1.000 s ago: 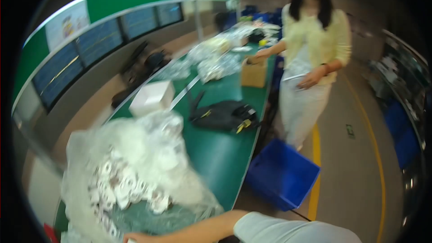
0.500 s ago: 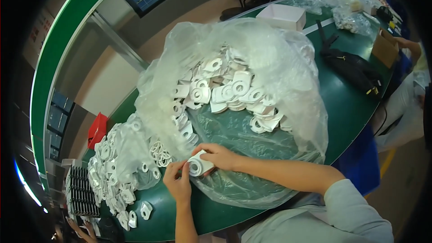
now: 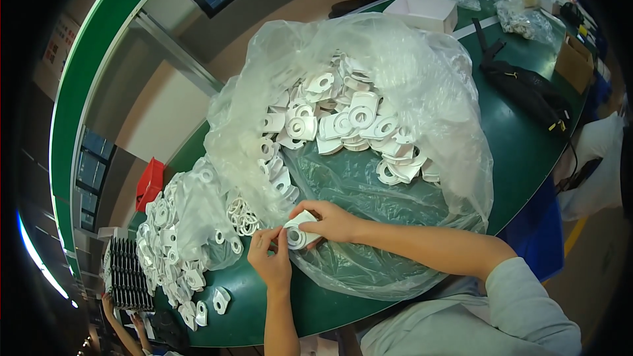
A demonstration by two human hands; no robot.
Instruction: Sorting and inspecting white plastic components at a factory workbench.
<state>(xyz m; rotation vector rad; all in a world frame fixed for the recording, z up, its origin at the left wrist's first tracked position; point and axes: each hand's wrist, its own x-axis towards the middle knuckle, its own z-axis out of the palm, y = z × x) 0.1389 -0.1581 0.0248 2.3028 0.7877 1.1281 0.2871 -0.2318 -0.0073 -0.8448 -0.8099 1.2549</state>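
A white plastic part (image 3: 304, 220), flat with a round ringed hole, is held over the near left edge of the clear plastic bag (image 3: 369, 260). My right hand (image 3: 335, 223) grips it from the right, thumb across its face. From the left, the pinched thumb and forefinger of my left hand (image 3: 270, 260) touch its ringed end. Whether a separate ring sits in that end, I cannot tell. Behind my hands, a heap of similar white parts (image 3: 361, 116) lies in the open bag. White loose rings (image 3: 242, 216) are piled just beyond my left hand.
More white parts (image 3: 173, 250) are heaped at the left, partly under plastic film. Beyond them stand a red bin (image 3: 150, 184) and a stack of black trays (image 3: 128, 277). A black bag (image 3: 524, 95), a white box (image 3: 422, 13) and a brown carton (image 3: 575, 62) occupy the green table's right side.
The view has shifted slightly, moving the scene rightward. Both my hands stay on the white part. At the lower left, another person's hands have moved; the person at the right has withdrawn a hand from the carton.
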